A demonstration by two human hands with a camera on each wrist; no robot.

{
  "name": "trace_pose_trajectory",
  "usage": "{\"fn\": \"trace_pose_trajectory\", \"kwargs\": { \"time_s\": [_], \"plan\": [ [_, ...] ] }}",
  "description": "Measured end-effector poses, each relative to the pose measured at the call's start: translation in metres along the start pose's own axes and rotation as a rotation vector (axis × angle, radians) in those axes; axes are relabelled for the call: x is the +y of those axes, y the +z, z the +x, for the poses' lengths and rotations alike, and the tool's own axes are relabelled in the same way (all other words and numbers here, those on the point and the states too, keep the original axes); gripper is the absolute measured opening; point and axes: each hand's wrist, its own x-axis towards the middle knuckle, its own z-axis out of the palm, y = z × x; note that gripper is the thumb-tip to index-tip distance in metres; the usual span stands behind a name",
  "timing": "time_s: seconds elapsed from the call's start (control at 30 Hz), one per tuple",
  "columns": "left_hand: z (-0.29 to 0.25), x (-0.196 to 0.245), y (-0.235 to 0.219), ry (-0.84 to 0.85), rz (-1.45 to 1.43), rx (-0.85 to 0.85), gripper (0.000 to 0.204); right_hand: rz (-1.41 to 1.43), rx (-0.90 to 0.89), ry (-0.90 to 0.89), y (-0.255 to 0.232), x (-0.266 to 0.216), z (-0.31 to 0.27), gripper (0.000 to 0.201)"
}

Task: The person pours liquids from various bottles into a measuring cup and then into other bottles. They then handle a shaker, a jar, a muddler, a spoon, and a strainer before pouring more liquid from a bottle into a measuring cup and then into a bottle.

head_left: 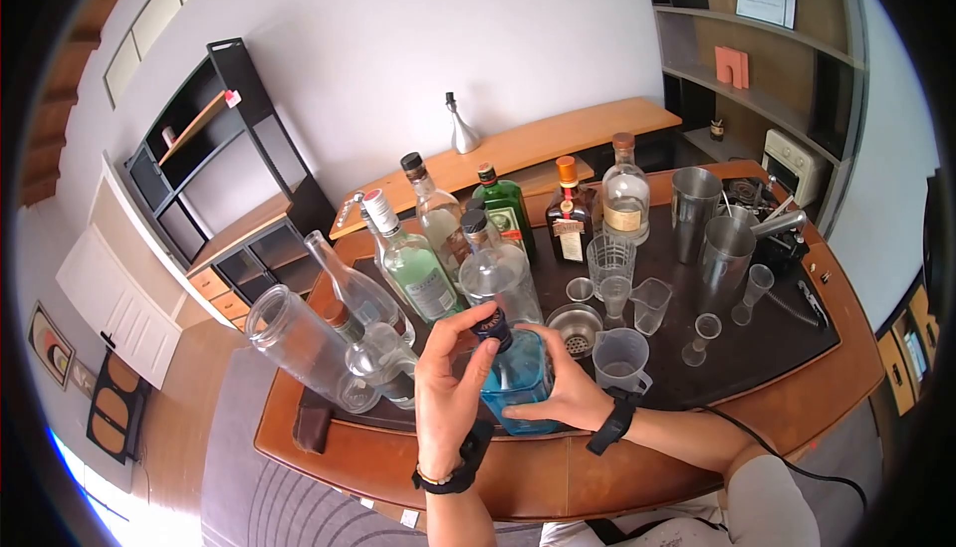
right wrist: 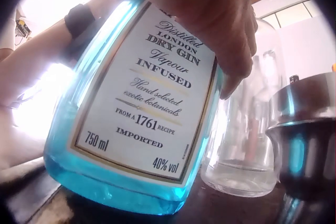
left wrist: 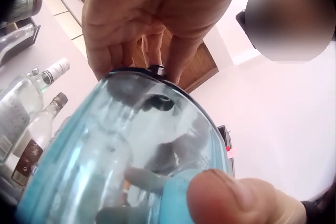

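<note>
A blue glass gin bottle (head_left: 520, 376) with a dark cap (head_left: 490, 322) stands slightly tilted at the front of the dark mat. My left hand (head_left: 450, 380) pinches the cap between thumb and fingers. Around the bottle's body curls my right hand (head_left: 570, 390), thumb across the near side. The right wrist view shows the white gin label (right wrist: 149, 98) and clear blue glass below it. In the left wrist view the bottle (left wrist: 105, 145) fills the foreground, with the left fingers up at its neck. A clear stoppered bottle (head_left: 498, 273) is right behind it.
Left of the hands stand a large glass jar (head_left: 299, 343) and several clear bottles. Green (head_left: 508, 214) and brown (head_left: 571, 218) bottles are behind. To the right are a strainer (head_left: 575, 331), a measuring cup (head_left: 619, 360), jiggers and metal shakers (head_left: 694, 214). A black cable (head_left: 787, 457) crosses the table edge.
</note>
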Motion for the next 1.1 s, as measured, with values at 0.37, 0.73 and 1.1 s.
{"fn": "trace_pose_trajectory", "kwargs": {
  "time_s": [0.37, 0.73, 1.1],
  "plan": [
    [0.008, -0.003, 0.008, 0.091, 0.128, 0.091, 0.033, 0.109, -0.028, 0.043, 0.001, 0.005, -0.001, 0.110],
    [0.014, 0.016, -0.004, -0.097, -0.083, -0.080, 0.027, 0.093, -0.078, 0.041, -0.001, 0.019, -0.002, 0.109],
    [0.015, 0.012, 0.003, 0.000, 0.125, -0.012, 0.028, 0.047, -0.061, 0.039, 0.000, 0.024, -0.003, 0.109]
  ]
}}
